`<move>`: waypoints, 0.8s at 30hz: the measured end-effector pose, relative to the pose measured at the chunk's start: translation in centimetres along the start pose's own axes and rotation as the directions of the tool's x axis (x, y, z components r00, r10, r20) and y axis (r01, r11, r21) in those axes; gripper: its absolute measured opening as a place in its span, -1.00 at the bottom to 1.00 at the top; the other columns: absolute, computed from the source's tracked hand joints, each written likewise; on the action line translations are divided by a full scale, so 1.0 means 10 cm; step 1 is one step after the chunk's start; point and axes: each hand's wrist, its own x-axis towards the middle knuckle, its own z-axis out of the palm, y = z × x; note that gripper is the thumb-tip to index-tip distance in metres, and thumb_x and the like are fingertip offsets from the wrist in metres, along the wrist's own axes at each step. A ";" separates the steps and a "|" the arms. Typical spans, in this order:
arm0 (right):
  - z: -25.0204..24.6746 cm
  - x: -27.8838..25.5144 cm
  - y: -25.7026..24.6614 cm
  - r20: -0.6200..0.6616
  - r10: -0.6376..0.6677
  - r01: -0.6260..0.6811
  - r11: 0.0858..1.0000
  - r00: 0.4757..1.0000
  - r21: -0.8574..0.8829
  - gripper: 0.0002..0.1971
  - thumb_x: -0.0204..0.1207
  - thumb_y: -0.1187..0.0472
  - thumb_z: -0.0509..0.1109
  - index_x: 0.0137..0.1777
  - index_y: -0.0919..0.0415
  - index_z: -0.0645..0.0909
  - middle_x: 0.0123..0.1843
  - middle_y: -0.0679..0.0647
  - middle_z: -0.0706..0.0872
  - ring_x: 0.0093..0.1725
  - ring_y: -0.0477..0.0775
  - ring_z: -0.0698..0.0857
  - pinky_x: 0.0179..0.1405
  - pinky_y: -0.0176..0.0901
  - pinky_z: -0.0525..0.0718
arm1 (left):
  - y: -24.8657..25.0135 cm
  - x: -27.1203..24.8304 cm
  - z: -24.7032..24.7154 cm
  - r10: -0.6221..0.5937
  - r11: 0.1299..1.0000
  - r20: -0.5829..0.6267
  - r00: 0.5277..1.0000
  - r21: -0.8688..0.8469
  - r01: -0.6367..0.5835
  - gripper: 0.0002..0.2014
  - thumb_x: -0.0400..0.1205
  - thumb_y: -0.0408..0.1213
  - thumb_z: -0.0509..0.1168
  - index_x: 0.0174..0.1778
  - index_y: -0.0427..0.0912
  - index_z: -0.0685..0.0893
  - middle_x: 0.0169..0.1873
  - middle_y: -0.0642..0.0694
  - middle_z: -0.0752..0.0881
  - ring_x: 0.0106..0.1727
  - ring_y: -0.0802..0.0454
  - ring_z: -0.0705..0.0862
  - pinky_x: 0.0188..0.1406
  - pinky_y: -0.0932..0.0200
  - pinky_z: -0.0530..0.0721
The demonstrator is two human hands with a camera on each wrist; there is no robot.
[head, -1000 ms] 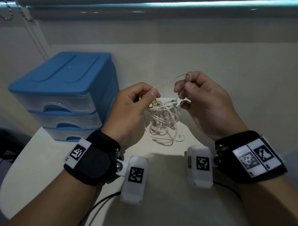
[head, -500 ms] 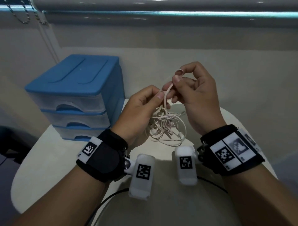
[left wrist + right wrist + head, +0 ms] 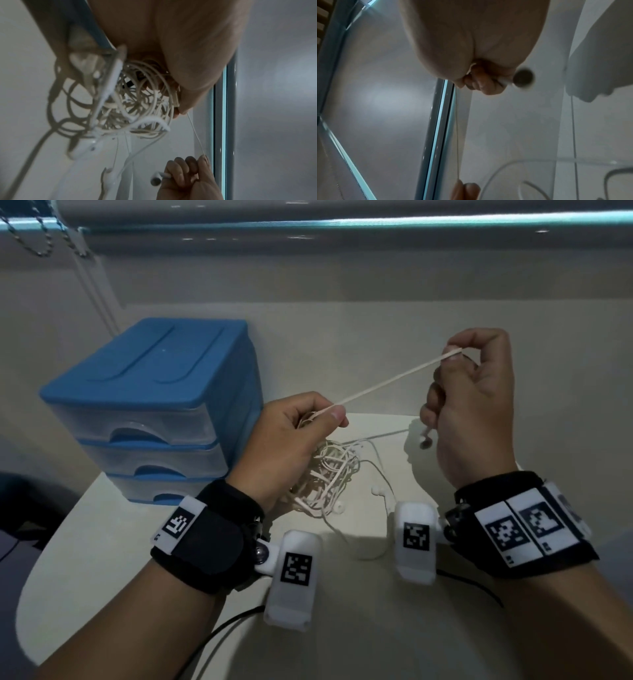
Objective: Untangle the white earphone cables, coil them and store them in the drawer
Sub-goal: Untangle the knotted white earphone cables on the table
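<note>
The earphone cables [image 3: 329, 470] look smooth, rubbery and matt. The drawer unit [image 3: 154, 405] has a smooth blue plastic top and translucent fronts; the table [image 3: 85, 542] seems matt, perhaps laminate.

The hands have drawn apart: the right hand [image 3: 476, 405] has risen up and away from the left hand [image 3: 287, 446], and the strand [image 3: 387, 380] pinched between them, a short loop half a second ago, is now pulled out long and taut, with an earbud [image 3: 425, 440] hanging below the right fist
</note>
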 end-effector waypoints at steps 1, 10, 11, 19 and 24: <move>-0.01 0.00 0.01 0.023 0.017 -0.017 1.000 1.000 0.017 -0.81 0.75 0.38 0.11 0.09 0.06 0.44 -0.41 -0.02 0.30 -0.48 -0.02 0.20 -0.50 -0.05 0.16 | 0.00 0.00 -0.01 0.004 1.000 -0.009 1.000 0.003 -0.004 -0.80 0.72 -0.18 0.41 -0.16 -0.18 0.83 -0.42 -0.09 0.52 -0.37 0.03 0.42 -0.34 0.16 0.41; -0.13 0.10 0.08 0.058 0.207 -0.213 0.969 0.977 0.125 -0.75 0.68 0.43 0.18 0.07 0.17 0.67 -0.40 0.02 0.34 -0.41 0.03 0.16 -0.49 -0.18 0.24 | -0.01 0.00 0.00 -0.173 0.859 0.113 0.978 -0.469 0.206 -0.50 0.59 -0.27 0.05 0.30 -0.28 0.78 -0.30 -0.16 0.36 -0.29 -0.20 0.20 -0.21 -0.11 0.35; -0.15 0.10 0.08 0.056 0.217 -0.223 0.966 0.975 0.131 -0.74 0.67 0.44 0.18 0.09 0.19 0.68 -0.40 0.04 0.35 -0.41 0.02 0.19 -0.48 -0.19 0.26 | 0.00 0.00 -0.01 -0.159 0.879 0.088 0.983 -0.441 0.182 -0.51 0.60 -0.33 0.04 0.30 -0.27 0.79 -0.29 -0.17 0.39 -0.33 -0.09 0.27 -0.31 -0.01 0.34; -0.15 0.04 0.08 0.027 0.253 -0.251 0.967 0.967 -0.051 -0.74 0.57 0.35 0.22 -0.10 0.32 0.77 -0.59 0.09 0.45 -0.49 0.09 0.46 -0.34 -0.09 0.46 | 0.01 0.02 -0.01 -0.102 0.960 -0.009 0.995 -0.263 0.096 -0.68 0.76 -0.47 0.25 0.38 -0.15 0.74 -0.18 -0.17 0.80 -0.22 0.04 0.70 -0.13 0.21 0.72; -0.15 0.06 0.06 0.012 0.122 -0.117 0.974 0.992 -0.196 -0.71 0.58 0.10 0.31 0.21 0.03 0.77 0.07 0.11 0.82 0.03 -0.03 0.76 0.01 -0.16 0.59 | 0.05 0.00 -0.01 -0.075 0.953 0.026 0.997 -0.292 0.079 -0.68 0.74 -0.51 0.27 0.37 -0.19 0.68 -0.06 -0.32 0.86 -0.13 -0.04 0.80 -0.08 0.19 0.76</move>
